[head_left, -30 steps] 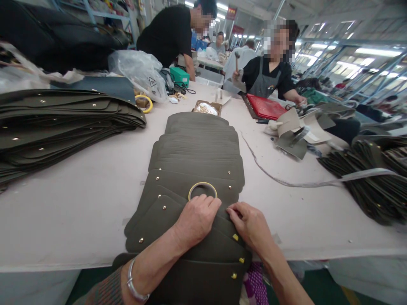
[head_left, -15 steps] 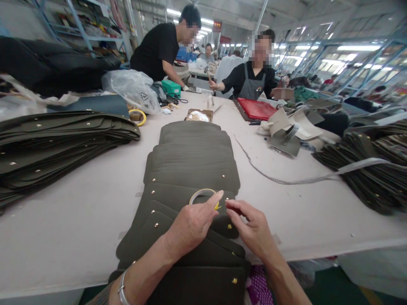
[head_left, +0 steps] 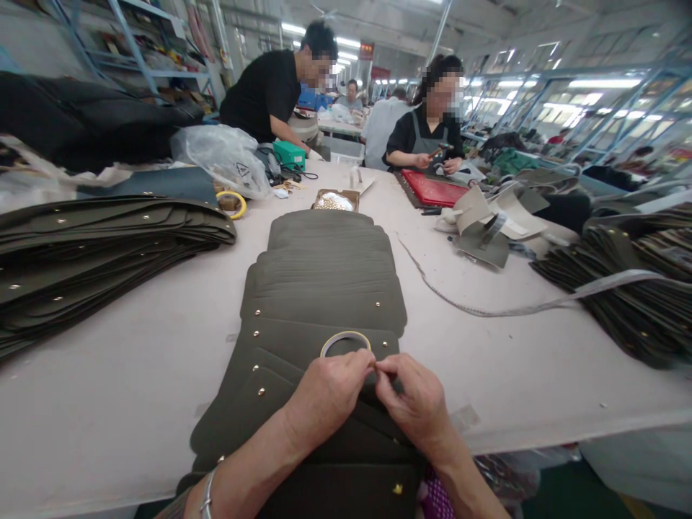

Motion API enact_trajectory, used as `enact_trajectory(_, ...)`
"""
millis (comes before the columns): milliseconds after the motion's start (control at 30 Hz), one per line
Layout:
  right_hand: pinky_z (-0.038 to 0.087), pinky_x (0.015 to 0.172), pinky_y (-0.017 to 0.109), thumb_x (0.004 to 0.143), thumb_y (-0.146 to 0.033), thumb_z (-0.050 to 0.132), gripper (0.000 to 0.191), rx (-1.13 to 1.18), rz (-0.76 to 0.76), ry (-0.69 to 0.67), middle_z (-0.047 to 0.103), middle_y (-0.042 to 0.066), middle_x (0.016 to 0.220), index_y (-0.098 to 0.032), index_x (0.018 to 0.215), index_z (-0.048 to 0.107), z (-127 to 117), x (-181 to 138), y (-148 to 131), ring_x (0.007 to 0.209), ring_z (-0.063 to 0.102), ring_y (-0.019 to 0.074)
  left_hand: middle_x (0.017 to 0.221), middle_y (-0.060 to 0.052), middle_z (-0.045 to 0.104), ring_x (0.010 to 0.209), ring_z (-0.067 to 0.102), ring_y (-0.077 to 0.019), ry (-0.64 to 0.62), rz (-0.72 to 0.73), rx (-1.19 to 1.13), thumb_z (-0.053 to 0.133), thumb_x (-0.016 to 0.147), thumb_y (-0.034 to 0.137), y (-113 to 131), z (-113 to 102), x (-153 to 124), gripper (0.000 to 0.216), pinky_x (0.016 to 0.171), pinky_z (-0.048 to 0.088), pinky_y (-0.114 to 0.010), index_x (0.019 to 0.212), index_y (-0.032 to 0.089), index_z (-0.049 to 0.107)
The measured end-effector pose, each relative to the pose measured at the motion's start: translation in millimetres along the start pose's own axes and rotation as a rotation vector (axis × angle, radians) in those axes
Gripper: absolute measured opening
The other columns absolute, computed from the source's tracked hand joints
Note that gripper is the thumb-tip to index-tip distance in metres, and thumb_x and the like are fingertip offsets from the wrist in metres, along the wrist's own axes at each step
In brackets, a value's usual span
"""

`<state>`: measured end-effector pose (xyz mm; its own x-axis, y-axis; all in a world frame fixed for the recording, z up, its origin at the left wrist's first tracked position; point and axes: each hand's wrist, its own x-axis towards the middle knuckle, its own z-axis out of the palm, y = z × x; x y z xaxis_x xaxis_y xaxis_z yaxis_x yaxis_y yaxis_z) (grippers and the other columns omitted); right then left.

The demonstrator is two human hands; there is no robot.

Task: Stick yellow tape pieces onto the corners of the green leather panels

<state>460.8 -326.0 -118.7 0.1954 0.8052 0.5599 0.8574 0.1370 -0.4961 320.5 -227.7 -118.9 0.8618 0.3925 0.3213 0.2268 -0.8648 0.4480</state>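
Observation:
In my left hand (head_left: 329, 386) is a roll of yellow tape (head_left: 346, 335), its ring standing up beyond my closed fingers. The fingertips of my right hand (head_left: 415, 398) are pinched against my left thumb and forefinger, at the tape's loose end, which they mostly cover. Under both hands lies an overlapping run of dark olive panels (head_left: 324, 285) with rounded corners. Small shiny studs (head_left: 262, 392) sit along the panels' sides. A scrap of yellow tape (head_left: 398, 489) sticks to the nearest panel at its right side.
Stacks of studded panels lie at left (head_left: 97, 238) and right (head_left: 627, 288). Beyond the run stands a small box of metal pieces (head_left: 336, 200). Another yellow tape roll (head_left: 241, 205) is by the left stack. Two co-workers are across the table, one holding a hammer (head_left: 439, 150).
My right hand has moved left, and its fingertips now meet my left fingers at the tape end. The co-worker at the right has lowered the hammer and bent the head down.

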Motion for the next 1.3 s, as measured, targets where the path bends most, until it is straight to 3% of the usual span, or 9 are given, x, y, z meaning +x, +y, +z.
enact_trajectory(100,0.046,0.056,0.025,0.082,-0.019,0.053,0.013,0.153,0.278,0.003,0.064,0.001,0.065,-0.02,0.074,0.064,2,0,0,0.057,0.059,0.0135,0.069,0.001,0.059,0.062,0.058,-0.0134,0.041,0.043,0.109,0.036,0.096,0.017,2,-1,9,0.021,0.053,0.042,-0.023,0.083,0.019,0.051)
enact_trajectory(233,0.041,0.041,0.022,0.078,-0.034,0.061,0.019,0.598,0.768,-0.038,0.058,-0.003,0.051,-0.018,0.068,0.062,7,4,8,0.04,0.051,0.0105,0.066,0.001,0.055,0.058,0.052,-0.0143,0.162,0.134,0.17,0.035,0.096,0.017,4,5,17,0.023,0.051,0.037,-0.026,0.079,0.02,0.05)
enact_trajectory(333,0.038,0.037,0.02,0.071,-0.04,0.069,0.025,0.757,0.929,0.02,0.057,-0.004,0.048,-0.017,0.066,0.062,9,7,25,0.036,0.049,0.0087,0.067,0.001,0.055,0.059,0.05,-0.0144,0.21,0.162,0.151,0.036,0.096,0.016,4,13,17,0.021,0.054,0.038,-0.026,0.08,0.02,0.05)
enact_trajectory(433,0.039,0.038,0.019,0.065,-0.042,0.075,0.029,0.724,1.026,0.056,0.059,-0.003,0.051,-0.015,0.069,0.065,5,8,43,0.038,0.05,0.0077,0.07,0.0,0.056,0.063,0.051,-0.0156,0.16,0.125,0.184,0.04,0.095,0.015,3,19,14,0.018,0.059,0.042,-0.027,0.081,0.019,0.051)
enact_trajectory(633,0.045,0.044,0.021,0.072,-0.045,0.07,0.031,0.487,0.922,-0.17,0.063,0.0,0.058,-0.014,0.077,0.07,-4,12,54,0.045,0.056,0.0098,0.081,-0.002,0.059,0.076,0.054,-0.0206,-0.068,0.026,0.3,0.049,0.091,0.016,-1,21,15,0.008,0.061,0.047,-0.03,0.085,0.019,0.052)
enact_trajectory(800,0.046,0.047,0.023,0.081,-0.04,0.06,0.025,0.247,0.742,-0.261,0.065,0.001,0.06,-0.018,0.079,0.071,-2,19,46,0.05,0.058,0.0135,0.084,-0.003,0.057,0.078,0.054,-0.0209,-0.096,0.009,0.288,0.05,0.091,0.018,-2,23,15,0.003,0.063,0.05,-0.031,0.09,0.019,0.053)
enact_trajectory(1000,0.048,0.063,0.027,0.081,-0.027,0.056,0.018,0.026,0.496,-0.267,0.072,0.002,0.071,-0.021,0.072,0.07,2,26,41,0.065,0.066,0.0169,0.085,-0.002,0.057,0.08,0.054,-0.0214,-0.111,0.006,0.264,0.052,0.091,0.018,-3,25,14,0.001,0.064,0.052,-0.032,0.09,0.019,0.052)
enact_trajectory(1200,0.048,0.053,0.026,0.082,-0.032,0.059,0.024,0.099,0.616,-0.229,0.066,-0.003,0.06,-0.02,0.102,0.061,-1,20,45,0.052,0.063,0.0159,0.086,-0.002,0.057,0.081,0.054,-0.0214,-0.134,-0.013,0.252,0.051,0.091,0.018,-3,24,15,0.002,0.065,0.053,-0.033,0.089,0.018,0.052)
enact_trajectory(1300,0.049,0.052,0.026,0.085,-0.037,0.054,0.019,0.155,0.656,-0.231,0.068,0.0,0.065,-0.02,0.089,0.063,-4,13,45,0.057,0.065,0.0166,0.087,-0.002,0.058,0.081,0.054,-0.0211,-0.146,-0.018,0.24,0.051,0.091,0.017,-3,22,15,0.003,0.066,0.053,-0.033,0.088,0.018,0.052)
